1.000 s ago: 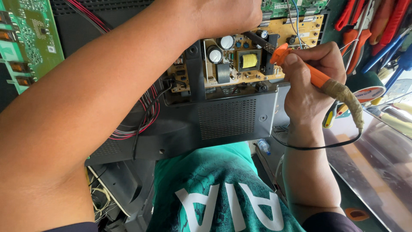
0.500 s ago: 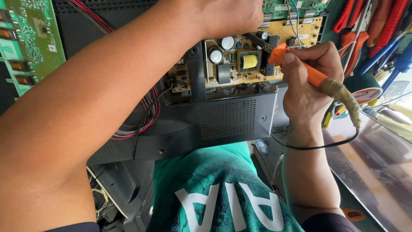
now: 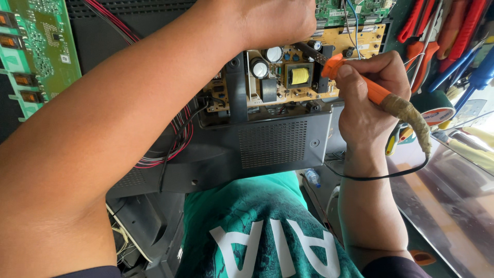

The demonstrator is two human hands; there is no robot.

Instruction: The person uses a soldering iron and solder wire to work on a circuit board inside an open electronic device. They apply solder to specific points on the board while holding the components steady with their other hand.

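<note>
My right hand grips an orange soldering iron with a tape-wrapped handle end, its tip pointing at the tan circuit board with capacitors and a yellow transformer. My left hand reaches across the top of the frame and rests on the board's upper edge; what its fingers hold is hidden. The board sits in an open black metal chassis.
A green circuit board stands at the far left. Red and black wires loop beside the chassis. Red and blue handled tools hang at the upper right, with a tape roll below. My green shirt fills the bottom.
</note>
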